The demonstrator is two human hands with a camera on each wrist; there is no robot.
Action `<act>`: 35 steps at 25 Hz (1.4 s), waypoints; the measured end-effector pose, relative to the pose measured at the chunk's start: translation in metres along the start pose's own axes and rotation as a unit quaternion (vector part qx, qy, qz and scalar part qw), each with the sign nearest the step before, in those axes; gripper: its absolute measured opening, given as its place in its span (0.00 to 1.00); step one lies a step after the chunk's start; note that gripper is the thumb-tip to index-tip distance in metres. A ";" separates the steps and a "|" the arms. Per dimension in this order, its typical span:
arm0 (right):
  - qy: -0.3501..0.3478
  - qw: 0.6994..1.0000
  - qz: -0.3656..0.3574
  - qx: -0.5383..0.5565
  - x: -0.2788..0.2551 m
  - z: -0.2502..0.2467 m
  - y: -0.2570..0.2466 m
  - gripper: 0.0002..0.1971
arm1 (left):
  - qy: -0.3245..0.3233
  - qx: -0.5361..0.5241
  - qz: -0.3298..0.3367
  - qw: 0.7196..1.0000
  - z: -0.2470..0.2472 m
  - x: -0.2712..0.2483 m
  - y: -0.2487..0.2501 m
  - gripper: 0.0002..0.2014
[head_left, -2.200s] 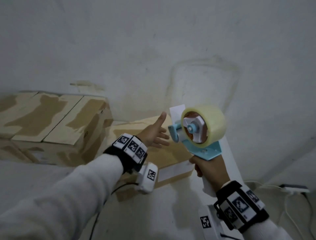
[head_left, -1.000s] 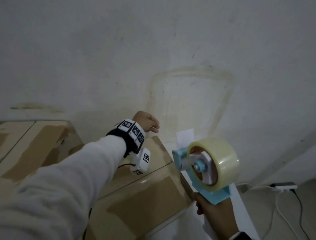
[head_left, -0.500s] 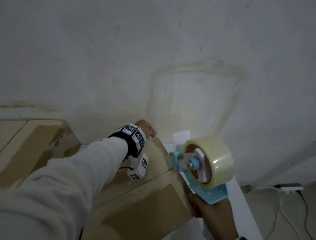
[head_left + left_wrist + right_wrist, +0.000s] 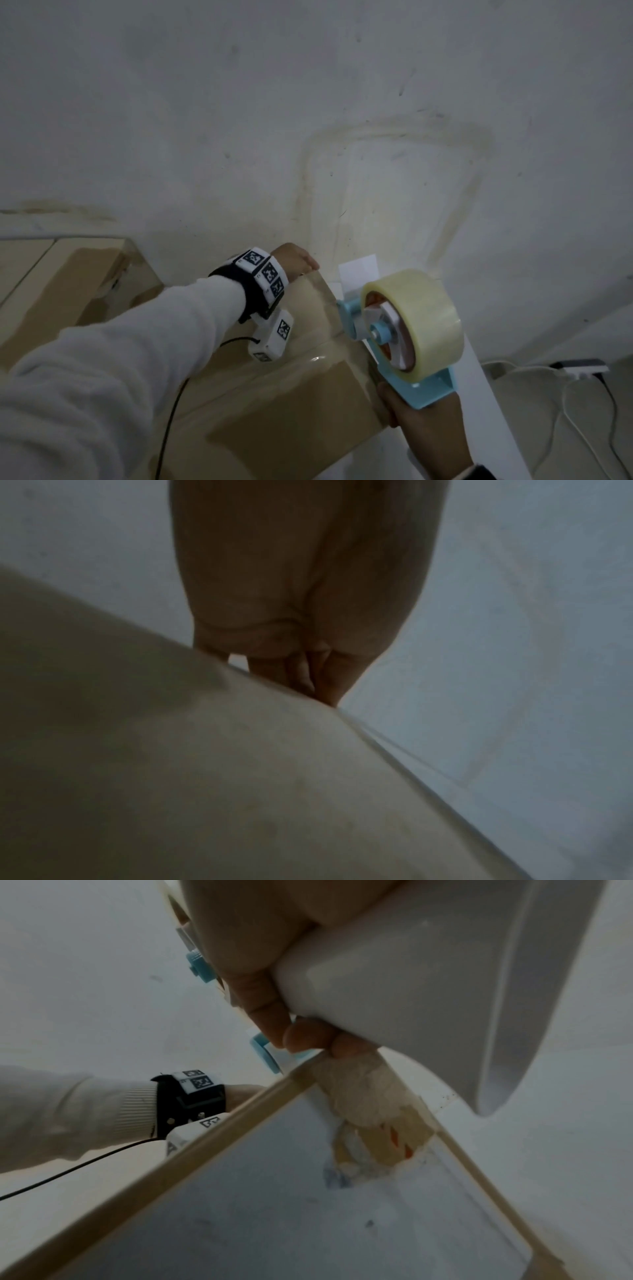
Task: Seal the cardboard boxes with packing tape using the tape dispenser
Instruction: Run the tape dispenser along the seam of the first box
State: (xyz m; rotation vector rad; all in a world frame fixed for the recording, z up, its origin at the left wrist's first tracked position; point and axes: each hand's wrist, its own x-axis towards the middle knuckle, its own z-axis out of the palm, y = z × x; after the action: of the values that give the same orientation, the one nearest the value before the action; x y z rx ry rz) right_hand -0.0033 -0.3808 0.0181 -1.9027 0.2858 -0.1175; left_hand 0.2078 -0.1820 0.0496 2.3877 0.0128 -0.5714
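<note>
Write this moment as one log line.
left hand: holds far box edge | right hand: grips tape dispenser at near corner

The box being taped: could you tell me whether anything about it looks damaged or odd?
Yes. In the right wrist view the cardboard box has a torn, ragged patch on its side below the corner, where the surface layer looks ripped away, just beneath the right hand holding the tape dispenser.

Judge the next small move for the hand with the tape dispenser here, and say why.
Probably draw the tape dispenser back along the cardboard box toward the person. The left hand is at the far top edge, seemingly anchoring the tape end, the right hand grips the handle, and the dispenser sits at the near edge.
</note>
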 end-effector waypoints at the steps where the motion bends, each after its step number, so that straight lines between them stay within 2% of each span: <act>1: 0.010 1.000 0.006 0.010 0.000 -0.001 0.000 0.12 | -0.004 0.008 0.024 1.000 0.001 -0.008 0.003 0.16; 3: -0.004 0.999 0.017 0.033 0.001 0.000 0.001 0.07 | -0.028 0.119 0.047 0.991 0.007 -0.025 0.007 0.23; 5: 0.011 0.997 0.032 0.069 0.002 0.003 -0.001 0.07 | -0.057 0.275 0.052 0.958 0.023 -0.047 0.009 0.29; 7: 0.002 0.996 0.044 0.076 0.002 0.004 -0.005 0.06 | -0.072 0.345 0.075 0.933 0.043 -0.066 0.003 0.30; 9: 0.001 0.997 0.051 0.060 0.002 0.004 -0.007 0.08 | -0.062 0.340 0.070 0.936 0.053 -0.070 -0.001 0.31; 11: 0.005 0.996 0.068 0.062 0.002 0.003 -0.006 0.05 | -0.035 0.335 0.065 0.939 0.057 -0.066 -0.007 0.31; 16: -0.056 0.994 0.084 0.043 -0.009 -0.014 -0.018 0.11 | 0.014 0.334 0.064 0.940 0.067 -0.062 -0.012 0.29; 21: -0.020 0.989 0.129 0.068 -0.049 -0.048 0.002 0.06 | 0.001 0.314 0.067 0.947 0.064 -0.060 -0.012 0.42; 25: 0.001 0.986 0.158 0.051 -0.073 -0.067 0.025 0.05 | -0.016 0.333 0.050 0.941 0.064 -0.056 -0.013 0.48; 28: 0.004 0.981 0.184 0.063 -0.078 -0.065 0.031 0.05 | 0.004 0.363 0.026 0.931 0.064 -0.065 0.003 0.46; 30: 0.008 0.978 0.190 0.090 -0.079 -0.061 0.031 0.06 | 0.027 0.365 0.061 0.929 0.068 -0.087 0.022 0.38; 32: 0.004 0.975 0.191 0.110 -0.082 -0.060 0.032 0.08 | -0.001 0.375 0.123 0.919 0.082 -0.118 0.033 0.36; 35: -0.013 0.976 0.179 0.122 -0.086 -0.062 0.033 0.09 | -0.065 0.396 0.135 0.906 0.118 -0.159 0.027 0.52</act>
State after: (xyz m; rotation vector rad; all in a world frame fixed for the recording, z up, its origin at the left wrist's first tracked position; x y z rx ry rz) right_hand -0.1050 -0.4255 0.0135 -1.5807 0.5654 0.1095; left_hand 0.0211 -0.2541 0.0506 3.0369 -0.7283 -0.6873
